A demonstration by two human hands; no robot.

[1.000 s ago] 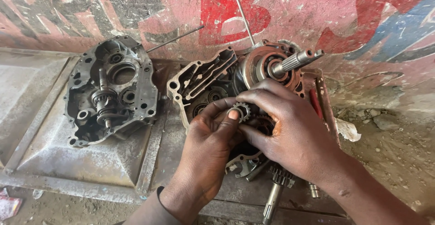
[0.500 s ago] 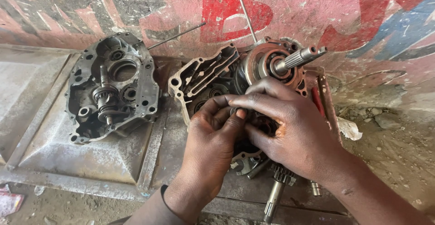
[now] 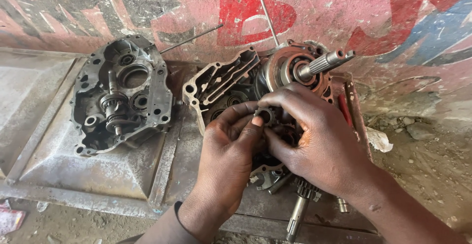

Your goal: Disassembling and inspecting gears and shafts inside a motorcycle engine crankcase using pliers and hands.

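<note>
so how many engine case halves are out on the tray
2: one case half lies apart at left; the other sits under both hands, partly hidden.

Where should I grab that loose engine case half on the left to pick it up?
Take the case half by its outer rim on two opposite sides, coming down from above. It lies flat with the open face up, and a geared shaft stands inside it, so the middle offers no clean hold, while the rim looks clear all round.

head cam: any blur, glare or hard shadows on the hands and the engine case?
Head view: sharp throughout, no motion blur on left hand or right hand; soft daylight, bright on the shaft, no blown glare; the small gear and engine case interior sit in the hands' shade.
</note>
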